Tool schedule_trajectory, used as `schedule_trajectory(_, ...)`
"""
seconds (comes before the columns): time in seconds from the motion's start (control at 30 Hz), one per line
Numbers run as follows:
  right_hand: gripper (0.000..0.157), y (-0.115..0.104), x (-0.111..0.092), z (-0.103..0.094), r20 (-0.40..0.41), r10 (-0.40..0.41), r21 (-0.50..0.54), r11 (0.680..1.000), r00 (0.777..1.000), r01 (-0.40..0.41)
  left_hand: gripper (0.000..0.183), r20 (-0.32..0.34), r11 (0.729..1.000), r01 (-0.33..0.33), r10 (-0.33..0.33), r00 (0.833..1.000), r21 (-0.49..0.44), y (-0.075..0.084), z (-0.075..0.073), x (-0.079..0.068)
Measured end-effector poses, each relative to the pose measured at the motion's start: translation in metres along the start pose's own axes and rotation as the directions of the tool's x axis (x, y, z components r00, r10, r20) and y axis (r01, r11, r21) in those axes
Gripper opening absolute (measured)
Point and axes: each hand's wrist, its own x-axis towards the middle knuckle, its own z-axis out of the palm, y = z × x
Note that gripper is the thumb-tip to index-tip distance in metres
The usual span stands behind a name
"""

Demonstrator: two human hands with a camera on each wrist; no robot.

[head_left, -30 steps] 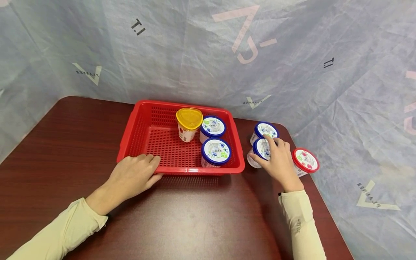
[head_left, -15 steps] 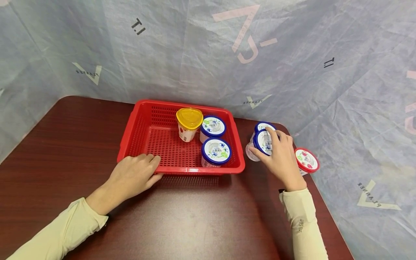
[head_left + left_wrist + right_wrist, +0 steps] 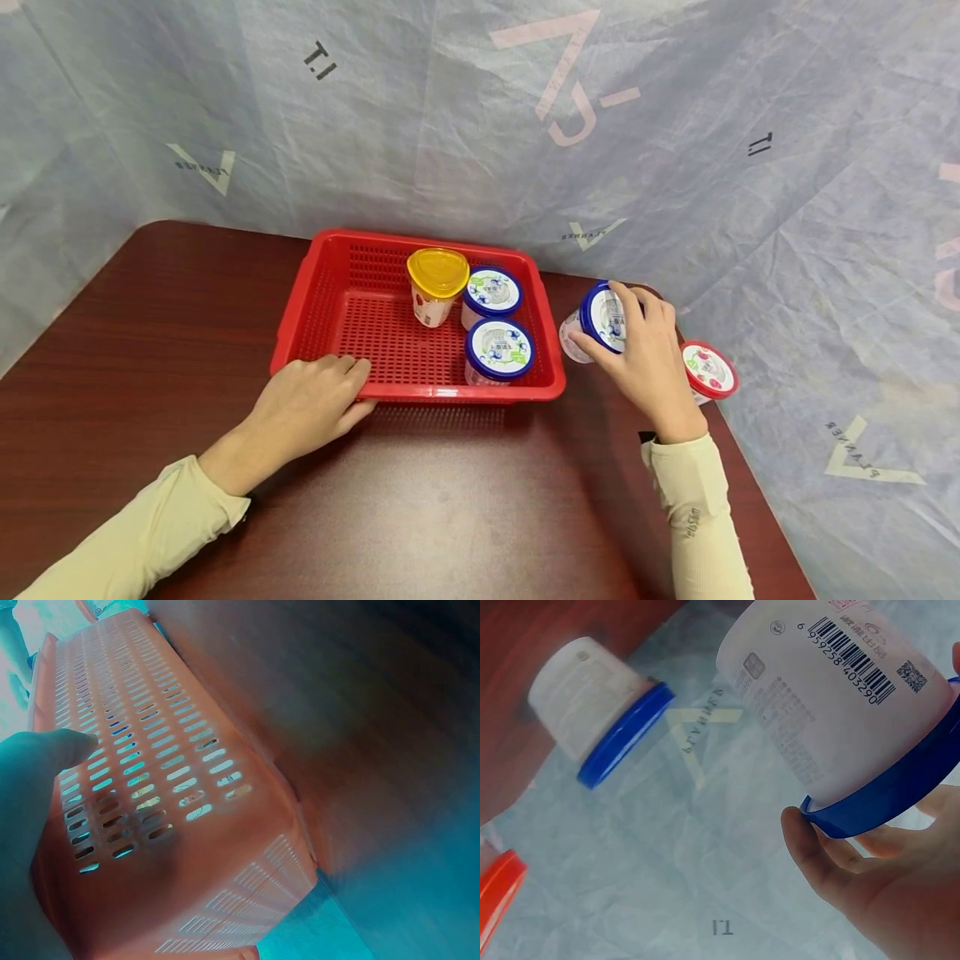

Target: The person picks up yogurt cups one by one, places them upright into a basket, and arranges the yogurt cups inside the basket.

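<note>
Reaching over a dark reddish-brown table (image 3: 450, 517), 2 arms in pale sleeves (image 3: 138, 533) come in from the near side. The left hand (image 3: 311, 408) grips a red basket (image 3: 427, 392) by its near rim, toward the rim's left end, with the thumb against the slotted outer wall. The right hand (image 3: 648, 367) holds a blue-lidded tub (image 3: 600, 321), fingers and thumb pinching it at the lid; this tub is tilted and sits well to the right of the left hand, just outside the basket's right end. Whether its base touches the table I cannot tell. A barcode and a small square code are printed on its side.

Just right of the right hand stands a red-lidded tub (image 3: 708, 372), partly covered by that hand. Between the hands, inside the basket and toward its right end, 2 more blue lids show side by side, on a nearer tub (image 3: 498, 350) and a farther tub (image 3: 491, 292). On the left-hand side of the farther tub stands a yellow-lidded cup (image 3: 437, 287). Beyond the right hand, 1 spare blue-topped tub (image 3: 600, 709) stands on the table, plainest in the right wrist view. Farthest from both hands is a grey printed sheet (image 3: 420, 125).
</note>
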Motion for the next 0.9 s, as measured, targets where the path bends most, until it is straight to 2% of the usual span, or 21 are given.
schedule_trajectory(0.27,0.083,-0.012,0.004,-0.006,-0.064,-0.061,-0.003,0.998,0.996,0.061,0.041,0.005,1.0,0.002,-0.002,1.0,-0.002,0.001,0.0,0.0)
schedule_trajectory(0.53,0.084,-0.026,0.005,-0.01,-0.061,-0.082,0.008,0.997,0.995,0.083,0.041,0.015,1.0,0.005,-0.005,1.0,-0.002,0.001,-0.001,0.0)
schedule_trajectory(0.9,0.087,-0.053,0.014,-0.01,-0.07,-0.181,0.023,0.983,0.981,0.183,0.04,0.006,1.0,0.004,-0.004,1.0,0.001,0.001,-0.001,0.0)
